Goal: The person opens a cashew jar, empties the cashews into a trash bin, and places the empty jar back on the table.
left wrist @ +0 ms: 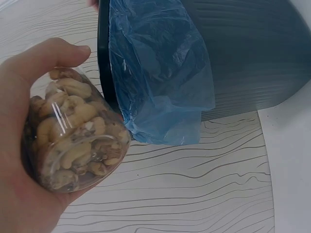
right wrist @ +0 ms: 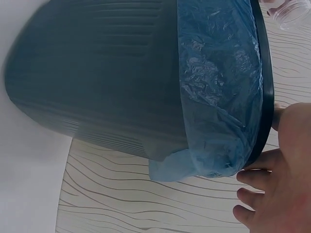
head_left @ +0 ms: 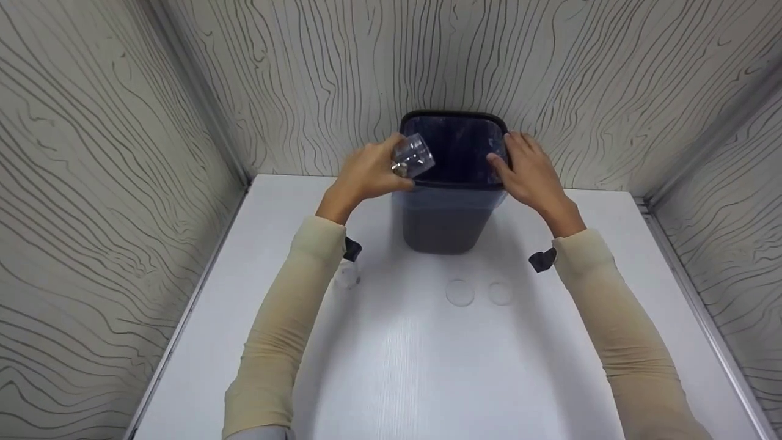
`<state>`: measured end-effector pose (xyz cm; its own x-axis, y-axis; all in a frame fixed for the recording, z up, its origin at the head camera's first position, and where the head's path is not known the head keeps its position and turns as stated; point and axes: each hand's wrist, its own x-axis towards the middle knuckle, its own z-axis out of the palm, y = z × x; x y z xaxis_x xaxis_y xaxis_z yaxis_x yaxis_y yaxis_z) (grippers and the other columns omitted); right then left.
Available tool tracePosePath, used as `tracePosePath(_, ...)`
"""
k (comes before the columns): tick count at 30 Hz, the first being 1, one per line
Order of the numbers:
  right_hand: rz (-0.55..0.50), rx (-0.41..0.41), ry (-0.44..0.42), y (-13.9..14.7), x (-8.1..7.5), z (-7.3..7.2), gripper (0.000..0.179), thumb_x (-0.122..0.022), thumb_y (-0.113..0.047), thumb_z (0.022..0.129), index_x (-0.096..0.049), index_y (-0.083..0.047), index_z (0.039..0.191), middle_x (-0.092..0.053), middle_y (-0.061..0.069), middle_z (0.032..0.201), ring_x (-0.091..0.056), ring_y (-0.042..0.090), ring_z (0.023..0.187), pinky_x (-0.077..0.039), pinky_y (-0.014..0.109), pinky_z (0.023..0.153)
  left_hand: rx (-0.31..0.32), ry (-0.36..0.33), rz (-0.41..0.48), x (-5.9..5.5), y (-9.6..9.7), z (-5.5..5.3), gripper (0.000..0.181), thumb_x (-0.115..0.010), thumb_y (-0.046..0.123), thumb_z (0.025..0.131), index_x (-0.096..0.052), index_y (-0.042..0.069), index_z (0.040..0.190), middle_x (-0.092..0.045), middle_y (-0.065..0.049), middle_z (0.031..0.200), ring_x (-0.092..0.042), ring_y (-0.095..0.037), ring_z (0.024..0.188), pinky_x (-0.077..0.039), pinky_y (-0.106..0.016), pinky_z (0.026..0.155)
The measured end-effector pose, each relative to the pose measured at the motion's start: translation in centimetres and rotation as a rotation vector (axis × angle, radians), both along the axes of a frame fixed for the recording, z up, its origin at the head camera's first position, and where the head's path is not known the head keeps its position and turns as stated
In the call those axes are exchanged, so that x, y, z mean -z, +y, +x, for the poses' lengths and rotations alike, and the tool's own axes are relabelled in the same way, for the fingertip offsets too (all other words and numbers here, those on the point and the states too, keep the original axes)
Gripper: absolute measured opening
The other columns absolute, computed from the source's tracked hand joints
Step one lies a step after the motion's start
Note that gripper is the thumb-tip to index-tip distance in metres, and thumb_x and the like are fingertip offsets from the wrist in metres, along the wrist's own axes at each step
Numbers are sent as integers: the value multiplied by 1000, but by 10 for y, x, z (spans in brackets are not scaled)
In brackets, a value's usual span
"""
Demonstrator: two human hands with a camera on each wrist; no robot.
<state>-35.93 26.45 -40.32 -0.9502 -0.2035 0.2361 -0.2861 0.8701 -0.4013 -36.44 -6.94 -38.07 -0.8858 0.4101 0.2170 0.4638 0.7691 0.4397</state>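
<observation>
My left hand (head_left: pixel 368 171) grips a clear plastic jar (head_left: pixel 414 156), thumb and fingers round its sides. The jar tilts beside the near-left rim of a dark trash bin (head_left: pixel 445 226). Cashews and other nuts (left wrist: pixel 73 116) show through its wall in the left wrist view. A blue bag (left wrist: pixel 160 73) lines the bin and folds over its rim. At the bin's right side, my right hand (head_left: pixel 533 174) holds the rim, with the thumb on the inner side and the fingers outside. In the right wrist view some of those fingers (right wrist: pixel 250 198) stick out past the rim.
Two clear round discs (head_left: pixel 460 293), like lids, lie on the white table (head_left: pixel 415 366) in front of the bin. A small clear object (head_left: pixel 347 275) stands by the left sleeve, partly hidden. Wood-patterned panels (head_left: pixel 342 73) rise behind and on both sides.
</observation>
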Motion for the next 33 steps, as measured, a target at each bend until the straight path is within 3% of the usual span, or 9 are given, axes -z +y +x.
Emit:
tracePosePath(14,48,-9,-81,-4,-5,-15,85,-35,-56,113,-20,9,165,-14,32,174,-7,48,164,-5,61,133,8,20,0,-3,3,-3,77,-85,42,77,-54,20,144,-72,-4,100,-66,-23,85,-54,-44,72)
tracePosePath(33,94,-17,-189,-8,-4,-21,92,-26,-63,112,-9,10,166,-2,33,175,0,49,164,-1,61,133,10,38,-50,-6,5,-6,76,-82,44,78,-53,21,144,-72,-3,98,-66,-23,82,-53,-42,68)
